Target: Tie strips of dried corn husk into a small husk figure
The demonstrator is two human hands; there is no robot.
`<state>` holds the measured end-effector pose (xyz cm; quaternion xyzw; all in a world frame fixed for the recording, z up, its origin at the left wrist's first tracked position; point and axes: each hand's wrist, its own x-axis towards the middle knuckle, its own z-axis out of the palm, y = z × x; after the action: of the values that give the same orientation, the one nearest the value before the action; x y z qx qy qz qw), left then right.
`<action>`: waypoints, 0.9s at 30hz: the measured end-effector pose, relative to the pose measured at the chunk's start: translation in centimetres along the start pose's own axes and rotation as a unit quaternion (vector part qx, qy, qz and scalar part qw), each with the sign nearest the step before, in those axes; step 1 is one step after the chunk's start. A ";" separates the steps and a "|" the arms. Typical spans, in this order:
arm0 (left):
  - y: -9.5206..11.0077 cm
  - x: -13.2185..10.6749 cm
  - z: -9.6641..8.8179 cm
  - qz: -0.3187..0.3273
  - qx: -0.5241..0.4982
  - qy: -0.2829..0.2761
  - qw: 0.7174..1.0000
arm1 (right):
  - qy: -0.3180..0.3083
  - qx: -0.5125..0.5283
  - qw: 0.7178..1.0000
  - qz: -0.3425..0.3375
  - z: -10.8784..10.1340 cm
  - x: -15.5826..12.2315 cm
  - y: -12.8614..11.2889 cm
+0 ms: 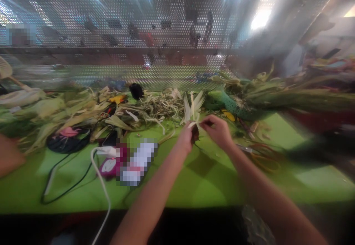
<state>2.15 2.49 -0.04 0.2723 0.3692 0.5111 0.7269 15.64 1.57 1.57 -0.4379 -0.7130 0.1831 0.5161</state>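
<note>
Both my hands meet over the green table [210, 185], a little beyond its middle. My left hand [186, 137] is closed around the base of a small bundle of pale corn husk strips [192, 108] that fan upward from the fist. My right hand [217, 130] pinches at the same bundle from the right, fingers pressed together near its dark lower end. The picture is blurred by motion.
Heaps of green and yellow corn husks [69, 111] run along the back of the table. A teal mesh basket [235, 108] lies among them at right. White and black cables [97, 174], a dark pouch [66, 141] and orange-handled scissors [257, 156] lie nearby. A perforated metal screen [166, 34] stands behind.
</note>
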 end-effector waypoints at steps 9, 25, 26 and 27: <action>-0.4 0.3 0.0 0.010 -0.013 0.055 0.998 | -0.043 0.034 0.998 -0.003 0.6 -0.4 -0.6; 0.9 -1.2 -0.2 0.019 0.113 -0.226 0.967 | 0.078 0.333 0.892 0.295 -0.2 0.9 0.9; 0.9 -1.3 -0.1 0.033 0.126 -0.216 0.968 | 0.084 0.317 0.901 0.284 -0.2 0.9 0.8; 1.0 -1.3 -0.1 0.054 0.141 -0.199 0.968 | 0.098 0.298 0.911 0.268 -0.2 0.9 0.6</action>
<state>1.27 1.63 0.95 0.4876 0.2702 0.4277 0.7115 16.05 2.58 1.69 -0.4542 -0.4269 0.4753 0.6210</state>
